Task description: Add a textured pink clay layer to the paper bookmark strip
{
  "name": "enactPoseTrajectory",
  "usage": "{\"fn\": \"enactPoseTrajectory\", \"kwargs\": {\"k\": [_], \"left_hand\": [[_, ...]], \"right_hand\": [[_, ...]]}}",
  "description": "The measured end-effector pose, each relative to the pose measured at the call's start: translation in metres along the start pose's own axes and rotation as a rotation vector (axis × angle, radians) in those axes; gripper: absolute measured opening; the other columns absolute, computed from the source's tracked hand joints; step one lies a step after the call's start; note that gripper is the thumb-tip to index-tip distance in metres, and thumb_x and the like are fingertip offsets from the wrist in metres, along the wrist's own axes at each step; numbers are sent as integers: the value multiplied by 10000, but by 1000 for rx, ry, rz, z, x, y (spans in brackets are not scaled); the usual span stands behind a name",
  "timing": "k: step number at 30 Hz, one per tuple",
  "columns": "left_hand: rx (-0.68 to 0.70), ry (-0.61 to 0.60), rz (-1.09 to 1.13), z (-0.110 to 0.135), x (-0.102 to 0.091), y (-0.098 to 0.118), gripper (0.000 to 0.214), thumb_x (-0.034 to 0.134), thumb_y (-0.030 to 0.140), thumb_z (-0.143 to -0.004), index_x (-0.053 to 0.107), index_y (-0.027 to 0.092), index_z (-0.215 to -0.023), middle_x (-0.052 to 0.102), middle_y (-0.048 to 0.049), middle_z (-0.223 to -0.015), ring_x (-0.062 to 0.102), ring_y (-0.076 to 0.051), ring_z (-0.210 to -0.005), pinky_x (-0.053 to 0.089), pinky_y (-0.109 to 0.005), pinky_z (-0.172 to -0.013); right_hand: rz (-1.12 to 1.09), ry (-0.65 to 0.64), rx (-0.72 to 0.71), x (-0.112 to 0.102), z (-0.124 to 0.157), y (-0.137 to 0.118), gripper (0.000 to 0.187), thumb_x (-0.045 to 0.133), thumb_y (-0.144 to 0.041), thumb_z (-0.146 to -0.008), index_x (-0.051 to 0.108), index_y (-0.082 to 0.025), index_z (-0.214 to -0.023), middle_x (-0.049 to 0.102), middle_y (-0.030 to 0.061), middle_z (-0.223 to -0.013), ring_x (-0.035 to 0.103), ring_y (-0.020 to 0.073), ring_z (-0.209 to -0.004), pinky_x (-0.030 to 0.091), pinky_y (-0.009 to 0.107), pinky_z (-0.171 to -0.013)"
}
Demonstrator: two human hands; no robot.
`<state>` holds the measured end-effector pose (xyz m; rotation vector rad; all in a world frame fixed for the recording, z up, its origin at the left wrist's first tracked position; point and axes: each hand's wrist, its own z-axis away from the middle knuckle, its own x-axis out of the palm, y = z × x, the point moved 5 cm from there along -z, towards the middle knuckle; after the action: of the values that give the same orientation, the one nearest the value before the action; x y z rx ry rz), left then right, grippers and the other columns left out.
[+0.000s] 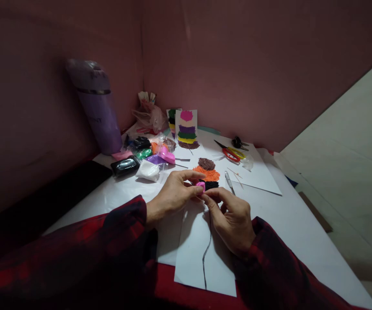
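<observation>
Both forearms in dark red sleeves reach forward and angle inward, so the hands meet. The left hand point(173, 193) lies knuckles up, its fingers point(190, 174) pinched together. The right hand point(233, 217) curls, fingertips pinched against the left's.

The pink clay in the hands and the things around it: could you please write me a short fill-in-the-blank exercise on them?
1. Both hands pinch a small lump of ____ clay.
2. The scissors on the white paper have red and ____ handles.
3. The tall bottle by the wall is ____ in colour.

Missing words: pink; yellow; purple
</observation>
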<state>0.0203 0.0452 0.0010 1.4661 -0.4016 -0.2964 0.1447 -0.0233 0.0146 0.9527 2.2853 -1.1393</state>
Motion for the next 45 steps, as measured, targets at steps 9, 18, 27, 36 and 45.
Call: {"fn": "enactPoseTrajectory", "kwargs": {"k": [9,18,27,36,45], "left_hand": [[36,3,-9,-1,-1,3,77,689,134,-671,654,104,-733,619,2,-613,585,-105,-570,466,-247,-581],[55,-5,53,-2,0,1,134,694,183,-681,659,117,-792,617,6,-663,569,-98,-584,459,-244,-590],[91,8,50,-1,0,6,165,690,175,-677,627,120,-819,585,28,-666,537,-82,-564,438,-238,-574],[93,12,72,-3,-1,4,190,703,146,-671,610,107,-832,599,24,-681,551,-76,-558,451,-230,-562],[55,40,84,-3,-2,3,194,671,48,-664,691,111,-846,664,-6,-720,590,-99,-642,442,-226,-606]], "right_hand": [[-19,-6,1,0,0,-1,104,574,-216,-898,669,-212,-855,721,4,-766,625,122,-595,465,229,-541],[-5,4,-7,0,0,0,117,569,-225,-900,672,-207,-848,712,5,-747,615,122,-586,461,234,-531],[-19,5,1,0,1,0,116,567,-223,-899,670,-210,-848,705,1,-745,603,120,-569,457,235,-531],[-10,2,1,0,1,1,99,581,-209,-892,668,-206,-844,697,-2,-734,601,118,-585,434,225,-526],[7,3,-13,0,2,1,94,582,-213,-888,654,-200,-828,687,-2,-715,599,121,-584,415,223,-512]]}}
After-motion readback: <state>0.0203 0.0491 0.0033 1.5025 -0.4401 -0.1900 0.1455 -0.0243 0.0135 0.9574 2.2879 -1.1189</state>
